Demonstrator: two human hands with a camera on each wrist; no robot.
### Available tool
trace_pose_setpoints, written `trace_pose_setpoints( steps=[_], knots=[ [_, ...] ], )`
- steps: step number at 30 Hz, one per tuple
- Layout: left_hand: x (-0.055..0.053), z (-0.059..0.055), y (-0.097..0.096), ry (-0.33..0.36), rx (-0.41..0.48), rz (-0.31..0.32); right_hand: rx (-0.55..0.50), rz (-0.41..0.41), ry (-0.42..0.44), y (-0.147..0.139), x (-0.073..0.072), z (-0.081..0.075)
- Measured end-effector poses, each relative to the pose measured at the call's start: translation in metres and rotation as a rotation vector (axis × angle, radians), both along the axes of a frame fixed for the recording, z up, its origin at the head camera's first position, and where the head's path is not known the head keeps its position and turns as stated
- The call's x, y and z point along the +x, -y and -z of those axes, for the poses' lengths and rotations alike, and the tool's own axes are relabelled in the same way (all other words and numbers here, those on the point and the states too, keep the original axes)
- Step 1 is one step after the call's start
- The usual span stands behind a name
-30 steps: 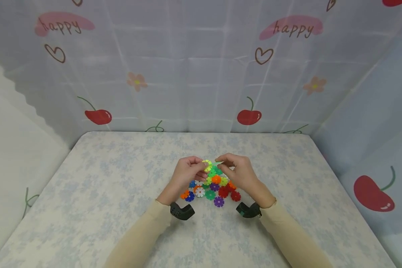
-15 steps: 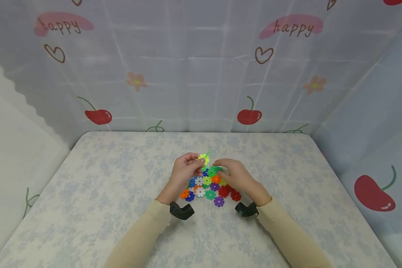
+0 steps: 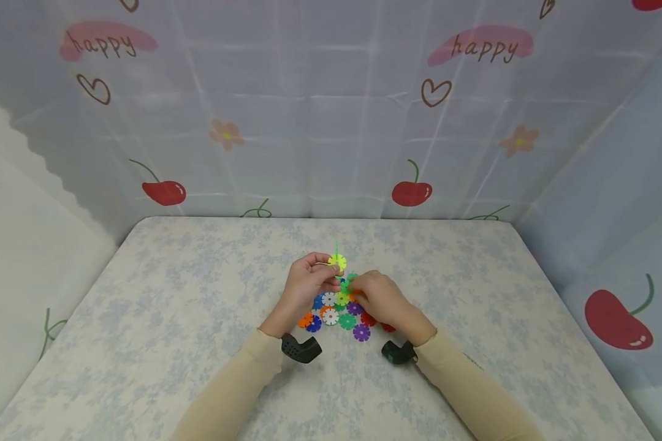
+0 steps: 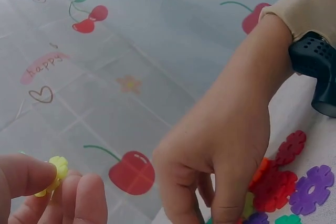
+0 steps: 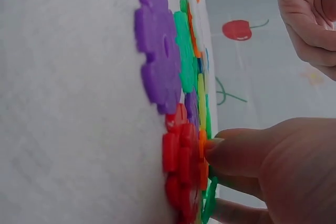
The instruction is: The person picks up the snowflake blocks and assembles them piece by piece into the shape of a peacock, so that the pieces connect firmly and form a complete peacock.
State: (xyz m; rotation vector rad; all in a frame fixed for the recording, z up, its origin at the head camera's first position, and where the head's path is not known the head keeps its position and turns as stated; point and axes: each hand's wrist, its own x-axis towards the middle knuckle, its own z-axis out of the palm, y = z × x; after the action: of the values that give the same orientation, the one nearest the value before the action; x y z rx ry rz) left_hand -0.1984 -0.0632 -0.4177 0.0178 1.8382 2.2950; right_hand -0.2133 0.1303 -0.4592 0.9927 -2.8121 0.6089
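My left hand (image 3: 304, 283) pinches a yellow snowflake disc (image 3: 337, 261) between thumb and fingers, raised over the far side of a pile of discs. A green snowflake disc (image 3: 336, 247), seen edge-on, stands up from its top. My right hand (image 3: 385, 299) reaches down into the pile with bent fingers. In the right wrist view its thumb (image 5: 213, 150) touches an orange disc (image 5: 203, 153), and a fingertip lies by a tilted green disc (image 5: 210, 201). The thumb and that fingertip are apart.
Loose flower-shaped discs lie close together on the patterned tabletop (image 3: 198, 306), among them a purple one (image 3: 361, 332), a white one (image 3: 330, 316), a dark blue one (image 3: 313, 324) and red ones (image 4: 273, 187). Behind the table hangs a printed curtain (image 3: 320, 122).
My right hand has let go of the green disc, now on the yellow one, and moved down to the pile. My left hand has lifted the joined discs slightly and turned them.
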Motion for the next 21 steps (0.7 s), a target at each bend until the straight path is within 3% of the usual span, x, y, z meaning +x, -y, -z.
trace_pose_setpoints(
  steps=[4, 9, 17, 21],
  knots=[
    [-0.0007, 0.0010, -0.0001, -0.005, -0.011, 0.011, -0.006, -0.024, -0.049, -0.0009, 0.0004, -0.0010],
    [-0.0001, 0.0033, 0.0009, -0.026, -0.012, 0.028, -0.003, 0.006, -0.035, -0.0003, 0.0033, -0.0008],
    [0.0001, 0.0028, 0.0008, -0.037, -0.011, 0.028, -0.056, 0.063, 0.150, -0.0005, 0.0027, -0.0032],
    [0.0002, 0.0031, 0.0012, -0.047, -0.012, 0.031, -0.090, 0.042, 0.173, -0.0023, 0.0009, -0.0031]
  ],
)
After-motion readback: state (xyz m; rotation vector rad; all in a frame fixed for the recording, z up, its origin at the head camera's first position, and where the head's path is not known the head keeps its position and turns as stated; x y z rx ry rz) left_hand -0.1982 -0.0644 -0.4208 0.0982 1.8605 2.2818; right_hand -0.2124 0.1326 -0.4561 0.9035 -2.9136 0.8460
